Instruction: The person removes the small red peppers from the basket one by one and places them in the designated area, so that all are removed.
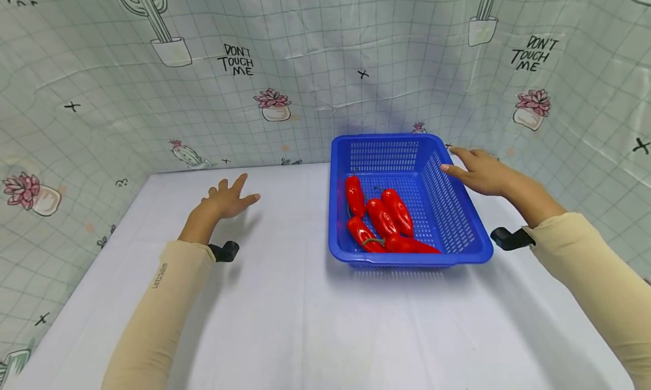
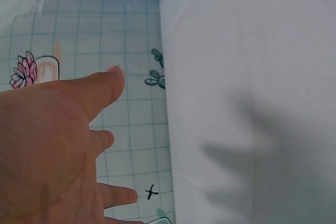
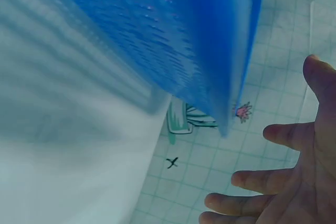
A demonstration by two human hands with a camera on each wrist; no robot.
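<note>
A blue plastic basket (image 1: 409, 258) with slotted sides stands on the white table, right of centre in the head view. Several glossy red chili peppers (image 1: 382, 217) lie in its left and front part. My right hand (image 1: 480, 172) is beside the basket's right rim with fingers spread, holding nothing. In the right wrist view a gap shows between that hand (image 3: 294, 177) and the blue basket wall (image 3: 157, 30). Over the left part of the table, well away from the basket, my left hand (image 1: 224, 200) has its fingers spread and holds nothing; its shadow falls below.
A white cloth covers the table (image 1: 285, 322). Behind and at both sides hangs a grid-patterned curtain (image 1: 315, 51) printed with potted plants and words, close behind the basket's back rim. Black wrist mounts (image 1: 225, 251) stick out from both beige sleeves (image 1: 157, 311).
</note>
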